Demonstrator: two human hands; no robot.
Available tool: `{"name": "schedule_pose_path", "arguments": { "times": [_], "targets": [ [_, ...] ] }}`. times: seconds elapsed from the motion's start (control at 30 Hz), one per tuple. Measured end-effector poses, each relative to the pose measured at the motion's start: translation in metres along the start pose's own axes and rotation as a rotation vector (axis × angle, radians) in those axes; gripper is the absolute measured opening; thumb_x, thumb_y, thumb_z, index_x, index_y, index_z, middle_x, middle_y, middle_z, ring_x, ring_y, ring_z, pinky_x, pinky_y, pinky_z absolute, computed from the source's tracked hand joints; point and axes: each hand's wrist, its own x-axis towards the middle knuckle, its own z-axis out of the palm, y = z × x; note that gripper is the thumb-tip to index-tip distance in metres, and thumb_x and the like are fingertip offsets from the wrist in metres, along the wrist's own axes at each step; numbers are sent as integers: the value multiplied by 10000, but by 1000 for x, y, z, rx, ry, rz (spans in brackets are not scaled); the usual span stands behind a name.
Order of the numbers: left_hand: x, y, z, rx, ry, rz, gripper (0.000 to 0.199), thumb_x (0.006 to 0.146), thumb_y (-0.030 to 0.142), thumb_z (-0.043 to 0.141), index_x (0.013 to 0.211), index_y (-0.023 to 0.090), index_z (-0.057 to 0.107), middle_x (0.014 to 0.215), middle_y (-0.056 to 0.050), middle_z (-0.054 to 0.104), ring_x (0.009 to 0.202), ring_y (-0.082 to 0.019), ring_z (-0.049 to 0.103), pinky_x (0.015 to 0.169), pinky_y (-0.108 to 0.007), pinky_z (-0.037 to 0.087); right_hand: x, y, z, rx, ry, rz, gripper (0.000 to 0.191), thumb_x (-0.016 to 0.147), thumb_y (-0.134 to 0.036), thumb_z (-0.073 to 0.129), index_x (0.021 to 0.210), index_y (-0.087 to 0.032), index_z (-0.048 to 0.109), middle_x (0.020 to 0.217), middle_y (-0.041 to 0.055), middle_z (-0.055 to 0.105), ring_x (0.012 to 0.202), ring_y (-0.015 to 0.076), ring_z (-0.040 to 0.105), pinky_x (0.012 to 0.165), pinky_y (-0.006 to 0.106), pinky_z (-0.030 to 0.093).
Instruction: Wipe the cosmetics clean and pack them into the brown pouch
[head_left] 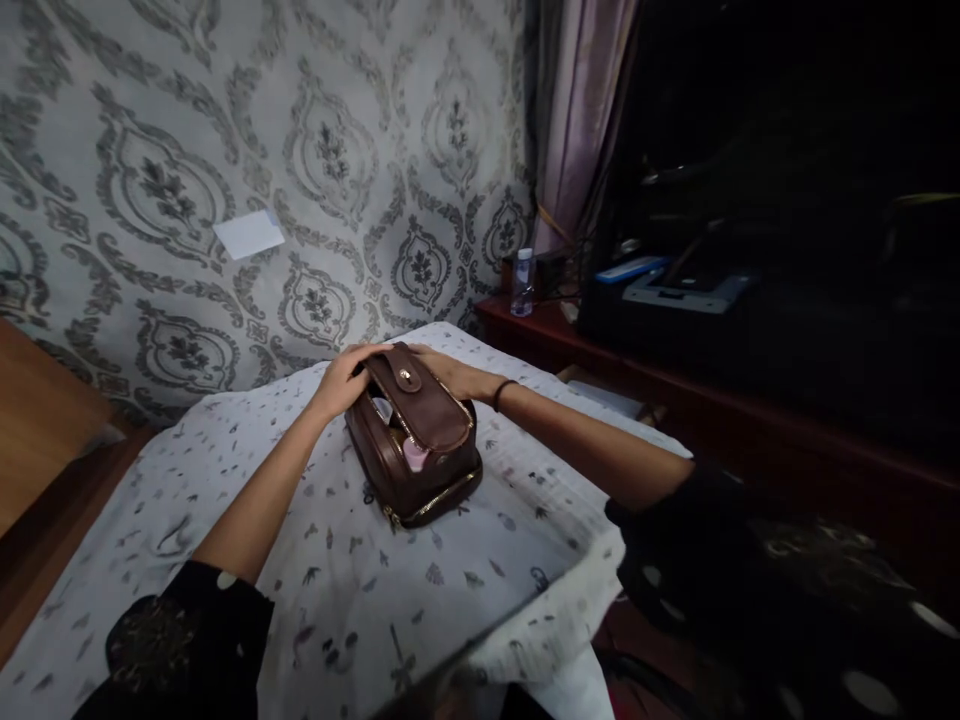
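A brown leather cosmetic bag (442, 418) sits on the patterned white cloth, its zipped top partly open along the left side. Through the gap show a pink item (414, 455) and a white item (382, 408). At the bag's far left corner, my left hand (346, 380) is closed on the upper edge, fingers over the top and thumb near the opening. My right hand (448, 372) grips the far right side, its fingertips mostly hidden behind the strap tab with the metal clasp (406, 376). A dark band circles my right wrist.
The white printed cloth (450, 570) covers the surface under the bag. At right stands a dark red desk (551, 328) with a clear bottle (523, 285) and a partly open drawer (607, 398). Behind is a damask-papered wall (330, 160); a wooden panel (45, 430) is at left.
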Motion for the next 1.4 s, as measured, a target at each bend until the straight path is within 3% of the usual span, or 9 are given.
{"name": "schedule_pose_path", "arguments": {
  "times": [0.13, 0.23, 0.37, 0.5, 0.6, 0.73, 1.07, 1.23, 1.4],
  "targets": [
    [-11, 4, 4, 45, 33, 29, 466, 794, 212, 473, 1188, 235, 722, 1278, -65, 667, 1329, -274, 503, 1180, -414, 314, -34, -7, 13, 65, 129, 94, 466, 990, -272, 451, 1439, -166, 514, 1463, 124, 553, 1396, 242, 462, 1175, 425, 346],
    [-20, 9, 6, 51, 55, 35, 485, 798, 220, 466, 1222, 241, 702, 1325, -64, 643, 1381, -267, 456, 1204, -418, 278, -66, -19, 29, 142, 265, 183, 511, 1058, -383, 254, 1500, -203, 436, 1574, 110, 426, 1493, 199, 332, 1225, 431, 279],
    [-45, 24, 15, 20, 119, 10, 438, 876, 326, 486, 1260, 245, 679, 1446, -67, 560, 1427, -296, 406, 1232, -450, 227, -92, -34, 44, 458, 492, 252, 642, 1016, -634, 251, 1447, -238, 512, 1595, 82, 404, 1501, 198, 323, 1261, 419, 210],
    [-80, 43, 37, 44, 204, 13, 454, 955, 444, 501, 1387, 324, 571, 1565, -31, 432, 1521, -308, 249, 1258, -484, 160, -93, -38, 55, 426, 536, 238, 764, 926, -732, 411, 1471, -202, 482, 1617, 127, 350, 1508, 248, 306, 1262, 460, 208],
    [-96, 50, 58, 100, 260, 71, 614, 917, 499, 589, 1492, 368, 421, 1627, -33, 317, 1538, -329, 192, 1254, -520, 163, -87, -35, 67, 341, 604, 200, 701, 954, -654, 449, 1469, -179, 477, 1569, 151, 422, 1470, 266, 376, 1237, 486, 278],
    [-96, 49, 74, 157, 354, 114, 598, 958, 452, 534, 1518, 324, 366, 1617, -76, 316, 1528, -349, 211, 1228, -584, 202, -83, -31, 80, 245, 697, 145, 577, 1008, -526, 432, 1467, -179, 471, 1467, 154, 537, 1372, 272, 494, 1172, 504, 391],
    [-95, 47, 73, 176, 357, 135, 531, 968, 375, 519, 1479, 296, 395, 1593, -93, 349, 1519, -322, 238, 1233, -565, 208, -88, -34, 75, 98, 642, 83, 456, 1050, -375, 381, 1487, -283, 474, 1530, 104, 458, 1410, 249, 456, 1172, 483, 412],
    [-95, 47, 72, 163, 357, 120, 476, 992, 388, 489, 1450, 279, 417, 1580, -110, 361, 1513, -314, 256, 1226, -569, 225, -90, -44, 86, -63, 668, 97, 451, 1058, -336, 337, 1487, -297, 471, 1554, 128, 388, 1439, 293, 388, 1145, 558, 408],
    [-99, 44, 75, 75, 369, 52, 391, 1030, 419, 417, 1392, 282, 470, 1569, -101, 370, 1519, -284, 243, 1234, -548, 218, -93, -58, 102, -206, 749, 70, 648, 958, -570, 500, 1505, -229, 430, 1595, 182, 258, 1471, 416, 255, 1108, 664, 375]
  ]
}}
